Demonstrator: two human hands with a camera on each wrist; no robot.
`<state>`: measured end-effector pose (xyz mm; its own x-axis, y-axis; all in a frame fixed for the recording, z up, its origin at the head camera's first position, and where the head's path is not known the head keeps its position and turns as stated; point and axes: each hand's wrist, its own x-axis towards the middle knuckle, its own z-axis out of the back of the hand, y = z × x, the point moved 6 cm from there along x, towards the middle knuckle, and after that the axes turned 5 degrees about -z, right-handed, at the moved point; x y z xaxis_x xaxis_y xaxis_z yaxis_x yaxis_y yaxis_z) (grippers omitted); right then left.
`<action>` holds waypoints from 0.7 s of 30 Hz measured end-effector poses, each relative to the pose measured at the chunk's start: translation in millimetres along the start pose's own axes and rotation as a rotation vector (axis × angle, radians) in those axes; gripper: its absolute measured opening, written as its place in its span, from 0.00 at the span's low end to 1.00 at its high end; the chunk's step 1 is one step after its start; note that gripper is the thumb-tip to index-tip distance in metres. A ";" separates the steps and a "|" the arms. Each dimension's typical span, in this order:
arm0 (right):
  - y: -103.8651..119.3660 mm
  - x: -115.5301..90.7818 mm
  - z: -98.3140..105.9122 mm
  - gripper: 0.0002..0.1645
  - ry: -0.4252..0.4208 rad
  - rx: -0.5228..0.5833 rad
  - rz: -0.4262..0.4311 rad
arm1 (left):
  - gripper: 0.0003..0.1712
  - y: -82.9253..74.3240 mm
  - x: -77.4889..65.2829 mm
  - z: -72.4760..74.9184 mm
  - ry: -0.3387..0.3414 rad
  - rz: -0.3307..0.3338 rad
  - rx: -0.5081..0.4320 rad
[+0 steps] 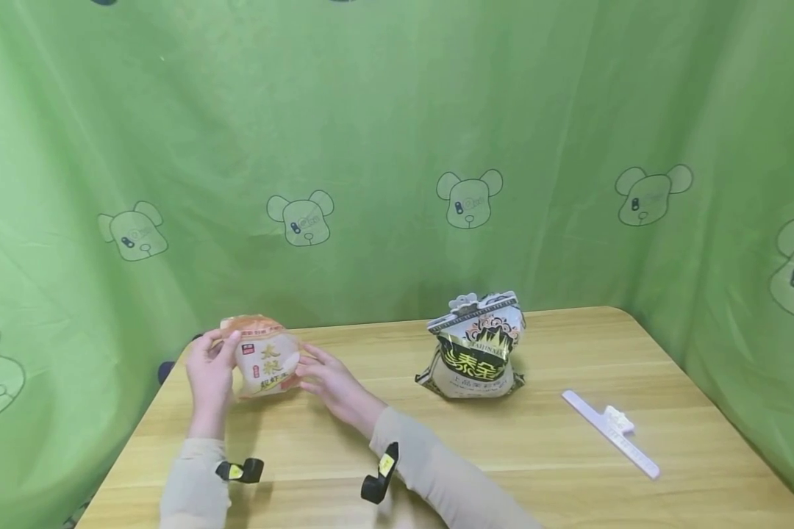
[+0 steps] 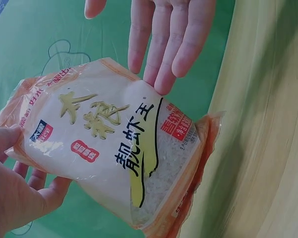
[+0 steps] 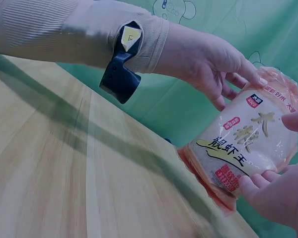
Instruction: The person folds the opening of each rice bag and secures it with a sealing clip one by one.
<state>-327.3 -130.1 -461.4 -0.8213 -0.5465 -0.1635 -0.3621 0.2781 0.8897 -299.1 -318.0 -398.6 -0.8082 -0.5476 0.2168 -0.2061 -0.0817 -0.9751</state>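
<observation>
A white and orange plastic bag of rice [image 1: 265, 361] is tilted near the table's back left, with grains visible through its clear lower window [image 2: 166, 191]. My left hand [image 1: 210, 373] holds its upper left edge, thumb on the front and fingers behind, as the left wrist view shows. On the bag's other side is my right hand [image 1: 334, 382], its fingers [image 2: 161, 54] fairly straight and touching the side of the bag. In the right wrist view, the thumb [image 3: 295, 120] stands apart from those fingers.
A black, gold and white bag [image 1: 474, 364] stands right of centre, a pale clip [image 1: 466, 305] across its folded top. A long white sealing clip [image 1: 612, 432] lies on the wooden table [image 1: 536, 470] at the right. Green curtain [image 1: 384, 147] surrounds the back and sides.
</observation>
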 end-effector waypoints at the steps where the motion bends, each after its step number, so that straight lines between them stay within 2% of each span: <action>1: 0.5 -1.6 1.3 0.41 0.000 -0.006 0.005 | 0.14 -0.5 -1.0 -1.2 0.004 -0.004 0.009; 7: 3.1 -10.6 9.8 0.40 0.012 -0.028 0.013 | 0.16 0.3 -6.0 -8.7 0.019 -0.021 0.023; 16: 9.4 -26.6 20.3 0.39 0.035 -0.031 0.013 | 0.12 -4.3 -18.4 -20.2 0.044 -0.046 -0.027; 21: 12.3 -36.9 26.1 0.39 0.026 -0.051 0.018 | 0.13 -6.7 -25.1 -26.7 0.060 -0.072 -0.024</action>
<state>-312.9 -85.9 -455.5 -0.8153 -0.5627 -0.1366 -0.3238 0.2475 0.9132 -292.2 -281.4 -396.3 -0.8220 -0.4903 0.2898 -0.2779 -0.0989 -0.9555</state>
